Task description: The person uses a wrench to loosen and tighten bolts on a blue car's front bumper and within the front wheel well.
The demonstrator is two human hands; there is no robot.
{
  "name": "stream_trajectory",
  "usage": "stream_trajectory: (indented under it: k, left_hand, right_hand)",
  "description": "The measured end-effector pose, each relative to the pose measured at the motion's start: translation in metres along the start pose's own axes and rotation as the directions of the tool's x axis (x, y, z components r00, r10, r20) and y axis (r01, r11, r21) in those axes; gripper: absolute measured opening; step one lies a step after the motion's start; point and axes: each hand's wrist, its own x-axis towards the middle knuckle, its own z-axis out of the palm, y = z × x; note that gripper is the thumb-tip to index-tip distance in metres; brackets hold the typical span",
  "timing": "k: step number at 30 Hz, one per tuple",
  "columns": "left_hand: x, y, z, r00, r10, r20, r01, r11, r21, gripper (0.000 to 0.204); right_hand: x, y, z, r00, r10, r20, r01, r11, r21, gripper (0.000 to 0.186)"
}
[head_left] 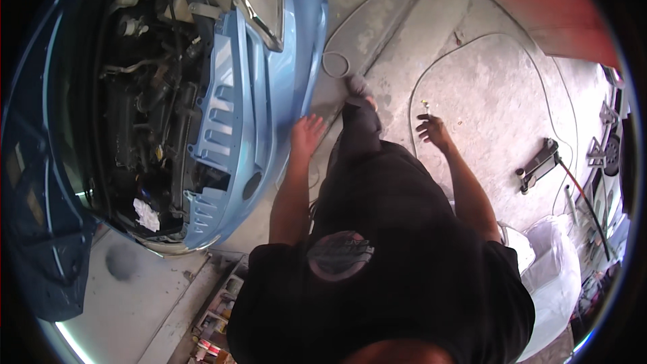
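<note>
My left hand (pixel 309 133) is open with its fingers spread. It is beside the front bumper (pixel 311 61) of a blue car, and I cannot tell whether it touches. My right hand (pixel 434 132) hangs over the concrete floor, its darkened fingers loosely bent and apart. Just beyond those fingertips is a small pale and yellowish thing (pixel 425 104); whether it lies on the floor or touches the fingers is unclear. The car's hood (pixel 50 229) is raised, exposing the dark engine bay (pixel 145 108). A crumpled white cloth or paper (pixel 146 215) lies inside the bay.
A thin grey hose (pixel 412 87) loops over the floor. At right stands a floor jack (pixel 539 165) with a long handle, near a plastic-covered white object (pixel 554 256). A red panel (pixel 539 0) borders the far right. An open box of small items (pixel 214 320) sits lower left.
</note>
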Motion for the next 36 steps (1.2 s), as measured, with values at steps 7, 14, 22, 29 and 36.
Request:
stream_trajectory:
  k: [7,14,22,29,36]
  left_hand:
    - [0.132,-0.051,0.009,0.985,0.123,-0.120,-0.165,0.485,-0.859,0.075]
    - [0.162,-0.040,0.022,0.988,0.103,-0.117,-0.147,0.363,-0.920,0.081]
    - [0.082,0.008,0.103,0.976,-0.150,0.155,0.113,0.968,0.225,0.044]
    - [0.071,0.133,0.336,0.930,0.304,0.205,-0.352,0.589,0.727,0.029]
    - [0.078,0.249,0.463,0.759,0.641,-0.113,-0.436,0.629,0.643,0.029]
  right_hand:
    - [0.030,-0.036,-0.061,0.976,-0.097,0.193,0.093,0.995,0.033,0.049]
    - [0.056,-0.124,-0.192,0.969,0.046,-0.244,-0.100,0.972,-0.211,0.042]
    - [0.133,-0.182,-0.146,0.969,-0.228,-0.091,0.138,0.813,-0.565,0.031]
    - [0.241,-0.316,-0.155,0.934,-0.347,0.082,0.309,0.675,-0.670,0.028]
    - [0.372,-0.463,-0.196,0.872,-0.338,0.355,0.478,0.428,-0.767,0.025]
